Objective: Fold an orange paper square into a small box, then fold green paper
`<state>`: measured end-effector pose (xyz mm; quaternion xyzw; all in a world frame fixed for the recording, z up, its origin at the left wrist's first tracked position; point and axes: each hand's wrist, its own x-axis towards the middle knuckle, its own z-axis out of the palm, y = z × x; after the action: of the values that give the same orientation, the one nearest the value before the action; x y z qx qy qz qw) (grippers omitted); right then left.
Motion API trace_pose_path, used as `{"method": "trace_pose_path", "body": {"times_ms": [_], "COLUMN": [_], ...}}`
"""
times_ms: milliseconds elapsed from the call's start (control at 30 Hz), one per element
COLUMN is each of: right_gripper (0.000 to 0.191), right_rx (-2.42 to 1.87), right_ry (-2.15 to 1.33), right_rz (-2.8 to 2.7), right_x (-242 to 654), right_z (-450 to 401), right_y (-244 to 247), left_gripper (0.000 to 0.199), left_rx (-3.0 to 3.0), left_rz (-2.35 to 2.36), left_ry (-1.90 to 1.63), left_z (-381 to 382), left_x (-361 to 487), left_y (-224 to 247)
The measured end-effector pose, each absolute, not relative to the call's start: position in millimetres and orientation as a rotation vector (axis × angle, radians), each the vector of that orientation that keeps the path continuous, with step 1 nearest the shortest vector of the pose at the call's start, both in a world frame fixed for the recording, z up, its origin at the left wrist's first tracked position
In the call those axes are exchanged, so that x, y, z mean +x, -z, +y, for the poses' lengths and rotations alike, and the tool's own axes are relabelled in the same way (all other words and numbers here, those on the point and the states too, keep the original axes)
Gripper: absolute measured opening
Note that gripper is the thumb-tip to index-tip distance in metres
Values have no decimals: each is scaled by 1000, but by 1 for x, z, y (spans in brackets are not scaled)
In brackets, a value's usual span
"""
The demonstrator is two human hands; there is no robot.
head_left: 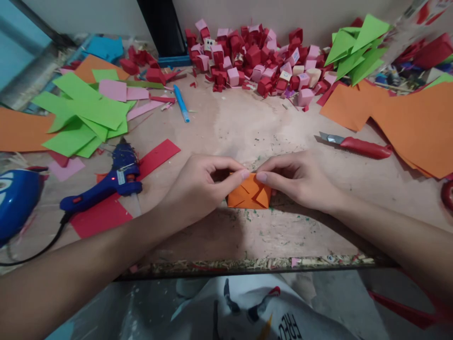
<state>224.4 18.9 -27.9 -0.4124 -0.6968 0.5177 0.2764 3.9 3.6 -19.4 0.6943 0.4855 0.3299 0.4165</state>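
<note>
"Remote check: what do I see, largest first?"

"The desk (219,127), then orange sheets (417,118), probably kept aside for working room. The glue gun (95,191) lies left, the knife (366,147) right, each seemingly within easy reach."

"And the hands?"

"I record left hand (208,182) and right hand (304,182) slightly apart, both pinching the folded orange paper (248,198) along its far edge, front and centre, presumably keeping its flaps down."
</note>
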Motion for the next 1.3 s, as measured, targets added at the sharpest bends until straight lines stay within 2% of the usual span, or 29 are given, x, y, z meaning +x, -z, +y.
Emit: {"method": "trace_pose_path", "body": {"times_ms": [833,1300], "right_gripper": [27,28], "right_rx": [-1098,-1148], "right_ry": [-1431,-1447], "right_rz": [-1839,-1673], "right_x": [226,226], "right_z": [20,22], "right_y": [28,23], "left_gripper": [19,15], "left_rx": [1656,1470], "left_rz": [1206,1306], "left_ry": [-754,-923], "left_z": [3,8], "left_x": [4,0], "left_y": [15,14]}}
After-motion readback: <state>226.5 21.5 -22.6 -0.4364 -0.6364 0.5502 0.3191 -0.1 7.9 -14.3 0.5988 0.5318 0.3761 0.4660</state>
